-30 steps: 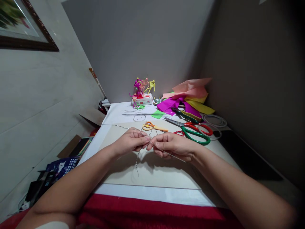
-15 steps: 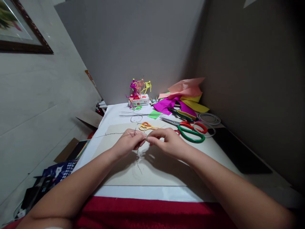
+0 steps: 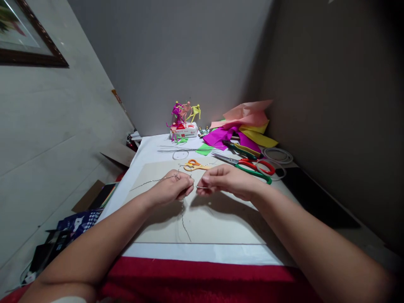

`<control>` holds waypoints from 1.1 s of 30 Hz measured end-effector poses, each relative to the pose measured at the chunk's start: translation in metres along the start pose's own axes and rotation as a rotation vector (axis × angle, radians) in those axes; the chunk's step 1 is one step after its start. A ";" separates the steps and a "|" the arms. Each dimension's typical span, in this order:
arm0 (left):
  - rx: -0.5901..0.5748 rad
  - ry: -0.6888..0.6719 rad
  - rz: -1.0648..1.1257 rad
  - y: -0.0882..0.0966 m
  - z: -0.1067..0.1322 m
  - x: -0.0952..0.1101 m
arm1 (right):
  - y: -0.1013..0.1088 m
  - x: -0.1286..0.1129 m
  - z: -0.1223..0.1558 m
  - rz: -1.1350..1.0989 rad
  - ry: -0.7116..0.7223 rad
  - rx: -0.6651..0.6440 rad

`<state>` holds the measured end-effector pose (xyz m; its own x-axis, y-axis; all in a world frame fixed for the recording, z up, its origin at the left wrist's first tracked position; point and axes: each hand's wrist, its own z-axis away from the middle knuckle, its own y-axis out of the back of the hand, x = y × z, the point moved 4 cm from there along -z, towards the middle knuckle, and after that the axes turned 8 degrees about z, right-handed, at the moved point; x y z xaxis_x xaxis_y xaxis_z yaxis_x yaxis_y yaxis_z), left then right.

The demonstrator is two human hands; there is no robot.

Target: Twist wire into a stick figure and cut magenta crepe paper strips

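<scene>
Grey panels [image 3: 176,63] close off the back from where I watch. White-covered table [image 3: 195,252] ahead, beige board [image 3: 217,233] lying on it. Dark slab [image 3: 315,198] at the right side. I've got both hands over the board: left hand [image 3: 173,185] pinching tight, right hand [image 3: 225,181] just beside it, fingers curled narrow. Pink paper [image 3: 246,113] at back right, with magenta and yellow sheets against it. Big scissors [image 3: 225,158] in front of those, red and green handles. Box [image 3: 186,133] at the back, small coloured figures [image 3: 195,111] on and around it. Orange-handled scissors [image 3: 198,167] just beyond the hands. Thinnest item, the twisted wire [image 3: 182,216]: left fingers hold it at mid-length, one leg off left, one hanging down over the board. Thin strand [image 3: 200,187] bridges to the right fingertips, which hold it; grip firmness I can't tell.
</scene>
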<state>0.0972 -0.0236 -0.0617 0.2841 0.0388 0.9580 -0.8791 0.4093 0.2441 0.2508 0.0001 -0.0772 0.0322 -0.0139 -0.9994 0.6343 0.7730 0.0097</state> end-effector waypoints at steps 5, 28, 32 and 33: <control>-0.057 -0.047 -0.043 0.000 0.002 0.004 | -0.022 0.005 0.007 -0.270 -0.063 -0.387; -0.078 -0.076 0.075 -0.002 0.002 0.002 | -0.015 -0.005 -0.004 0.232 0.163 0.110; -0.044 -0.075 0.134 -0.002 -0.002 0.000 | -0.012 -0.011 0.000 0.603 0.299 0.274; -0.031 -0.067 0.145 -0.001 -0.003 -0.001 | -0.013 -0.013 0.001 0.706 0.341 0.320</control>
<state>0.0994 -0.0216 -0.0635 0.1279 0.0387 0.9910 -0.8964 0.4322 0.0988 0.2434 -0.0105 -0.0641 0.3007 0.6369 -0.7099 0.7427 0.3107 0.5932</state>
